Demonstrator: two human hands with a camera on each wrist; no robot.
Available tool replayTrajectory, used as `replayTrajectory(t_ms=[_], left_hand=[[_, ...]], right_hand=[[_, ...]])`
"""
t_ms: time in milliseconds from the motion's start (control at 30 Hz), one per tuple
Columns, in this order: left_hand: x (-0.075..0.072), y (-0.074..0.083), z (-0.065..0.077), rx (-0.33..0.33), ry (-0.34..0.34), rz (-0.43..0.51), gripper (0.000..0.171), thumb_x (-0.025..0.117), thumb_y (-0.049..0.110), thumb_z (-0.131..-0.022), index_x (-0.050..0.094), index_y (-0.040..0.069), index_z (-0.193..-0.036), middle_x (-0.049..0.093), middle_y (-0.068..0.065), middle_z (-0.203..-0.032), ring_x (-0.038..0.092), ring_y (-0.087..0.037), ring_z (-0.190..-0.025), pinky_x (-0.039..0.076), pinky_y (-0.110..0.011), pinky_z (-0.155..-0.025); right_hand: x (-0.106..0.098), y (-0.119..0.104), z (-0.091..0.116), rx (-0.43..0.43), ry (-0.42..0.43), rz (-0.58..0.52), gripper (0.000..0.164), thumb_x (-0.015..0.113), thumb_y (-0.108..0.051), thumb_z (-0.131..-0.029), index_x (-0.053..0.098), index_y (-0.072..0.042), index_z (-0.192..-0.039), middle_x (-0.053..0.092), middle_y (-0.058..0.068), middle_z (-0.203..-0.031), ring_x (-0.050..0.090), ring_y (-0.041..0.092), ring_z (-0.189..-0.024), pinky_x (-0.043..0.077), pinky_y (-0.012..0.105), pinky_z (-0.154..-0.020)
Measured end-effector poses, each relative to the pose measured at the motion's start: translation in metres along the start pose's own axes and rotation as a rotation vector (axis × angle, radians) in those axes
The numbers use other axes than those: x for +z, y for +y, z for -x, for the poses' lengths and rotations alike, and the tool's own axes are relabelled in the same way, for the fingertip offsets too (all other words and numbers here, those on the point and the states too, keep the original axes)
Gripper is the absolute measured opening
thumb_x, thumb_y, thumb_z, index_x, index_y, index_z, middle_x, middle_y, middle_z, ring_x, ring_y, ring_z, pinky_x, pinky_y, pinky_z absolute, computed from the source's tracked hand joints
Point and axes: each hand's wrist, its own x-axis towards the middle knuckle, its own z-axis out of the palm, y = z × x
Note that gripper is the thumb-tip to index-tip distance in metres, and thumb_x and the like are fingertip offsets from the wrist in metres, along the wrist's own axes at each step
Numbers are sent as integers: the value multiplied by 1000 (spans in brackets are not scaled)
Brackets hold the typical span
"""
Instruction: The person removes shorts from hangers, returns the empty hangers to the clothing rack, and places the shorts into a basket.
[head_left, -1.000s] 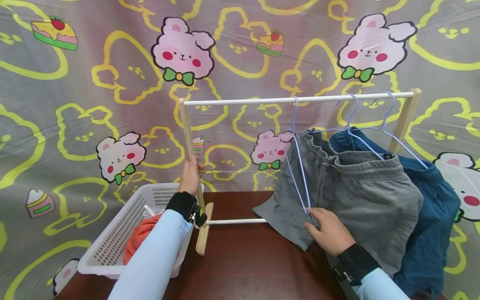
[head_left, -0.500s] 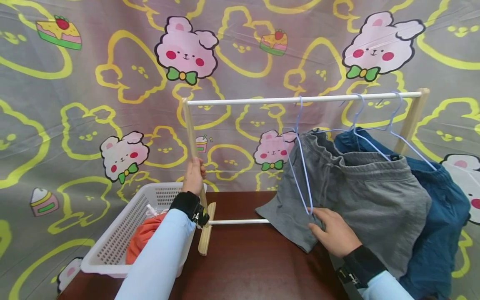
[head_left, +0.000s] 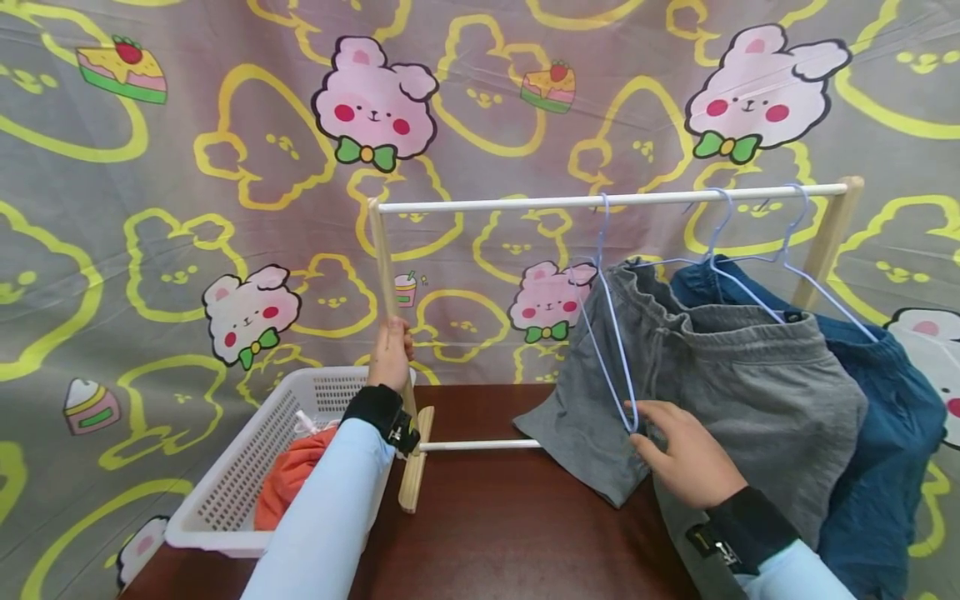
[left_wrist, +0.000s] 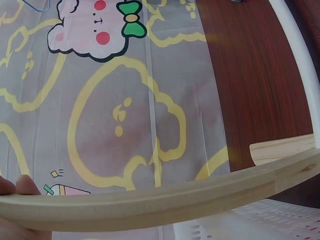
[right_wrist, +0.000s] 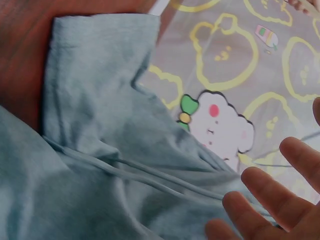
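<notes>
Fingers (head_left: 407, 340) round a wooden post (head_left: 383, 262), others at a lilac hanger (head_left: 618, 333)

Left of the left fingers and lower, a white basket (head_left: 213, 537) stands with an orange garment (head_left: 296, 467) inside. The left hand (head_left: 390, 354) grasps the post, fingers wrapped round it partway up; a wooden foot (head_left: 416, 471) is below them on a brown table (head_left: 510, 517). Above those fingers a white top rail (head_left: 487, 203) runs rightward; below them a lower bar (head_left: 480, 445) passes behind the grey shorts (head_left: 750, 400). Between the two sets of fingers, nearer the right, the lilac hanger hooks over the top rail, seen nearly edge-on, overlapping the grey shorts. Its lower end lies at the index finger and thumb of the right hand (head_left: 693, 458); the remaining fingers are spread, fairly straight. Whether index and thumb pinch it, I cannot tell. Behind and right of these fingers hang the grey shorts, then blue shorts (head_left: 892, 417) farther right. Above the right fingers and beyond them, the far post (head_left: 827, 242) carries the rail's end.
</notes>
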Motion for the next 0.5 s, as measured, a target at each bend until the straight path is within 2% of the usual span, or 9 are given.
replayTrajectory(t_ms=[100, 300, 500], left_hand=[[0, 2, 0, 8, -1, 17, 46, 21, 43, -110, 42, 4, -118, 40, -5, -90, 46, -31, -86, 42, -40, -83], [1, 2, -2, 20, 12, 19, 44, 20, 39, -111, 42, 1, -116, 40, -5, -87, 45, -22, -78, 42, -38, -79], [1, -1, -1, 21, 2, 7, 47, 20, 38, -111, 41, -3, -119, 40, -6, -89, 45, -24, -80, 42, -33, -77]], right_hand=[[-12, -5, -1, -2, 13, 9, 46, 63, -24, -100, 55, -8, -142, 53, 18, -140, 48, 41, -130, 41, 63, -100], [-37, -14, 0, -27, 52, 43, 47, 62, -26, -102, 52, -10, -145, 48, 20, -145, 44, 44, -132, 37, 66, -101], [-57, -20, 2, -80, 151, 78, 47, 66, -20, -98, 54, -9, -142, 48, 22, -144, 43, 47, -131, 36, 69, -97]])
